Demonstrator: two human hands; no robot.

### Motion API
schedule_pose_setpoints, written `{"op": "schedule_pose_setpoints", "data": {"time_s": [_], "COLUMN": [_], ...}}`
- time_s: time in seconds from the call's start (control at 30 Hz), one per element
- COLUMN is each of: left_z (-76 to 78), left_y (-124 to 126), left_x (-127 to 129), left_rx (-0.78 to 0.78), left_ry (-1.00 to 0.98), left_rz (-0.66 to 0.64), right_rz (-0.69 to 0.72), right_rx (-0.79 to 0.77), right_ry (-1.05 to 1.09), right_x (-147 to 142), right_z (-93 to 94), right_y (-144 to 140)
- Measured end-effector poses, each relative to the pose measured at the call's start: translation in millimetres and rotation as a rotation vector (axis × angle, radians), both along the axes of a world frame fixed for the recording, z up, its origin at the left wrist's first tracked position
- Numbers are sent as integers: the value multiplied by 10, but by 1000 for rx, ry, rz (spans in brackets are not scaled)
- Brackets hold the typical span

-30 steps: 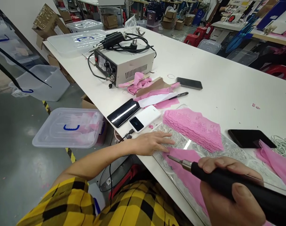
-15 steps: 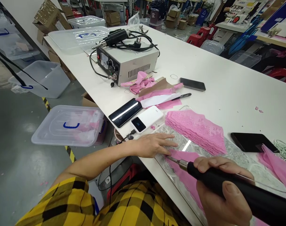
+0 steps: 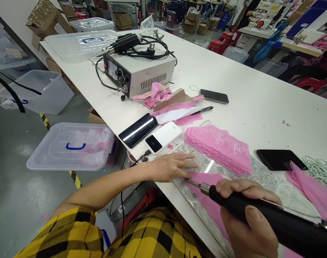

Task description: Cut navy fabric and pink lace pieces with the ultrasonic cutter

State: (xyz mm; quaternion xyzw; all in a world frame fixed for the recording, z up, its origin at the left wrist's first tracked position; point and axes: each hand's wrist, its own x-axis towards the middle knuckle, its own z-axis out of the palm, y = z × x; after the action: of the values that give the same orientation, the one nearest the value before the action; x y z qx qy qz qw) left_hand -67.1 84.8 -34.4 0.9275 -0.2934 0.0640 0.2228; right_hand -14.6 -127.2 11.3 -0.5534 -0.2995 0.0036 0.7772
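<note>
My right hand (image 3: 246,218) grips a black pen-shaped heated tool (image 3: 260,213) whose metal tip points left onto the near end of a pink fabric strip (image 3: 210,200). That strip lies on a clear patterned plate (image 3: 262,172) at the table's near edge. My left hand (image 3: 169,166) rests flat with fingers spread, pressing the strip's end right beside the tip. A stack of pink lace pieces (image 3: 218,145) sits just behind on the plate.
A white power bank (image 3: 163,137) and a black phone (image 3: 138,130) lie left of the plate. Behind stand a grey control box (image 3: 142,71) with cables, pink scraps (image 3: 158,96), a pen (image 3: 203,110), two more phones (image 3: 214,96) (image 3: 280,159). Plastic bins (image 3: 69,145) stand on the floor.
The tool tip has crept left along the pink strip toward my left fingers. My left hand stays pressed in place; the view has shifted slightly.
</note>
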Motion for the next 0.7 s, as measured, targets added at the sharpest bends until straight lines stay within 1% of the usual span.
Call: {"op": "schedule_pose_setpoints", "data": {"time_s": [0.07, 0.2, 0.3, 0.47, 0.7], "left_z": [-9, -50, -92, -137, -129], "left_y": [-2, -14, -19, -27, -26], "left_x": [-12, -64, -110, -142, -137], "left_rx": [-1, -23, -35, -32, -22], "left_ry": [-24, -122, -187, -224, -249], "left_rz": [12, 38, 45, 79, 80], "right_rz": [-23, -147, -209, -194, -171], "right_rx": [3, 55, 49, 18, 14], "right_ry": [-7, -50, -34, -30, -49], "right_x": [25, 100, 138, 138, 128], "right_z": [12, 21, -3, -49, -36], "right_y": [-19, -1, 47, 85, 107]}}
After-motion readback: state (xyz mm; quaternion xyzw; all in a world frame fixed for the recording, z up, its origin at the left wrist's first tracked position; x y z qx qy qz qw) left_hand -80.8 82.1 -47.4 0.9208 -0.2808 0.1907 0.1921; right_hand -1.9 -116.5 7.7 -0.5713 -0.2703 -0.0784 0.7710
